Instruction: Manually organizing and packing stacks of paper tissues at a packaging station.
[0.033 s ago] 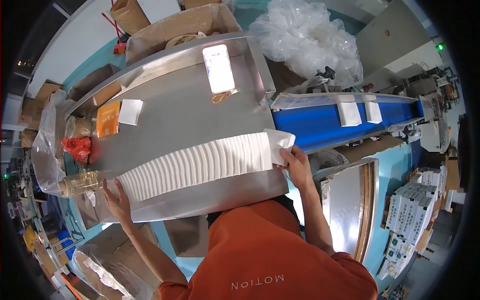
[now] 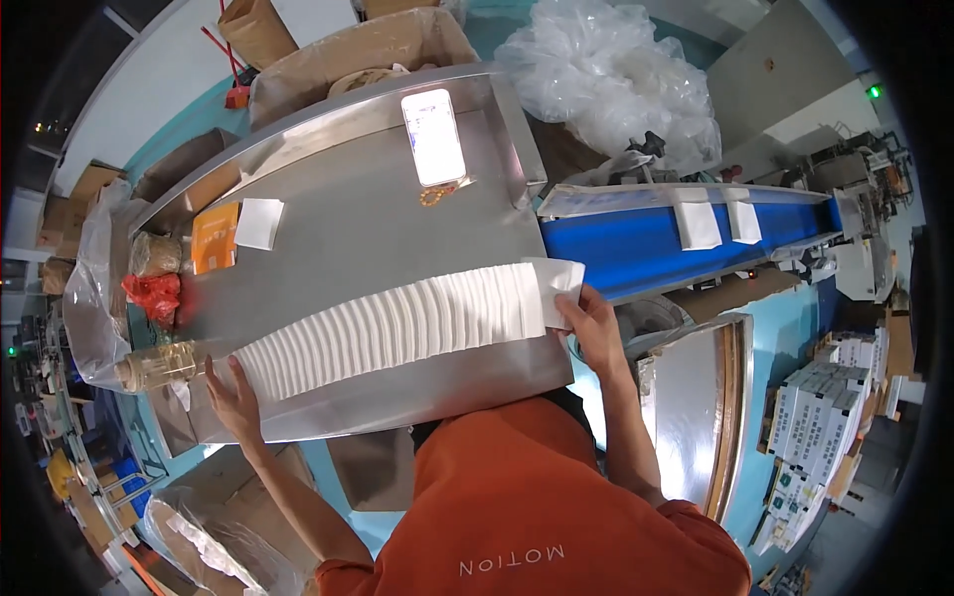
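A long curved row of thin white folded sheets [image 2: 397,328], packed side by side like napkins, lies across the steel table [image 2: 338,233]. My left hand [image 2: 235,397] is at the row's left end, fingers apart, the thumb side close to the last sheet. At the other end, my right hand [image 2: 593,328] pinches the near edge of a flat white folded sheet [image 2: 559,283] between thumb and fingers. That sheet leans against the row's right end, and part of it is behind my fingers.
A blue conveyor belt [image 2: 626,246] with two white folded pieces [image 2: 699,226] adjoins the table's right side. On the table are a lit phone [image 2: 433,139], an orange packet [image 2: 215,238], a tape roll [image 2: 164,366] and a red plastic bundle [image 2: 152,296]. Clear plastic bags [image 2: 616,79] are heaped beyond.
The white pieces on the belt have shifted slightly to the right. My right hand and the sheet in it have moved very little; my left hand stays put.
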A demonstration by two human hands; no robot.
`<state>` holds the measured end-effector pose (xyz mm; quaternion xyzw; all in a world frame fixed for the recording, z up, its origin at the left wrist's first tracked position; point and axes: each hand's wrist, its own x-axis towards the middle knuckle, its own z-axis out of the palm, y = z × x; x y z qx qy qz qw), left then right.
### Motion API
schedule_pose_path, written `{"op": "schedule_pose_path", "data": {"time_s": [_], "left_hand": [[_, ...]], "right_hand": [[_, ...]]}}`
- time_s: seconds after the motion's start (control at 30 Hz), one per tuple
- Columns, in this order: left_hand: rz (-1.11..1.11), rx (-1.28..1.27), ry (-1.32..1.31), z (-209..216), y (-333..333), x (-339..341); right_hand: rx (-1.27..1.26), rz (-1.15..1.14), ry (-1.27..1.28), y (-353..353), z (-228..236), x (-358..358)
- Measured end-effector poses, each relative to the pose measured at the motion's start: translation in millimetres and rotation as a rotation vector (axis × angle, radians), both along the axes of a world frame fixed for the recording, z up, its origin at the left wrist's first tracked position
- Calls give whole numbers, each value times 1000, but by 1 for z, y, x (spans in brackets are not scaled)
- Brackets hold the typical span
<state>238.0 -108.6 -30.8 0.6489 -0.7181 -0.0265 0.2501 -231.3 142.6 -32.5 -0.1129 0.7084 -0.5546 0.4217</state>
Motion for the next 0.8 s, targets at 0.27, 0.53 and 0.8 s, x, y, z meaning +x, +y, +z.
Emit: {"op": "schedule_pose_path", "data": {"time_s": [0.27,0.53,0.8], "left_hand": [[-4,1,7,0,-3,-4],[2,41,44,3,-1,-10],[21,40,29,1,1,-12]], "right_hand": [[202,330,85,-28,12,-7],[-131,-214,-297,-8,-15,-4],[41,-19,-71,-33,8,24]]}}
